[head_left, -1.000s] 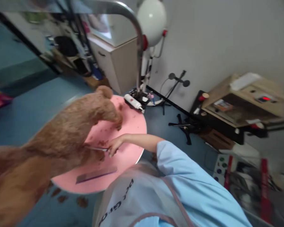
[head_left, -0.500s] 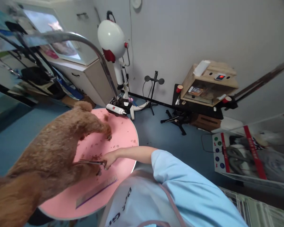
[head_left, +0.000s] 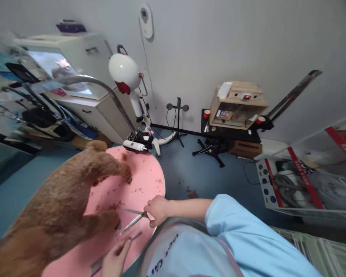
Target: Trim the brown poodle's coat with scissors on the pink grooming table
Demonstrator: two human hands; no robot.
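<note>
My right hand (head_left: 157,211) has its fingers in the handles of a pair of scissors (head_left: 132,223), whose blades are spread apart above the table beside a dog's leg. At the bottom, my left hand (head_left: 117,257) lies over the middle of a metal comb with a purple edge (head_left: 137,235), fingers curled around it; the hand hides most of the comb. The brown curly-haired dog (head_left: 54,196) stands on the pink round table (head_left: 150,173), its body at the left. Clipped hair (head_left: 115,206) is scattered near its paws.
A white bottle (head_left: 135,146) rests in a black holder at the table's far edge. A metal arm (head_left: 112,94) curves over the table, beside a white dryer (head_left: 125,73). A wooden box (head_left: 239,105) stands on a black stand; a transparent-sided case (head_left: 302,181) is at right.
My right hand has drawn the scissors away from the dog's leg toward me, and their blades have opened. My left hand has come into view over the comb. The camera view has shifted.
</note>
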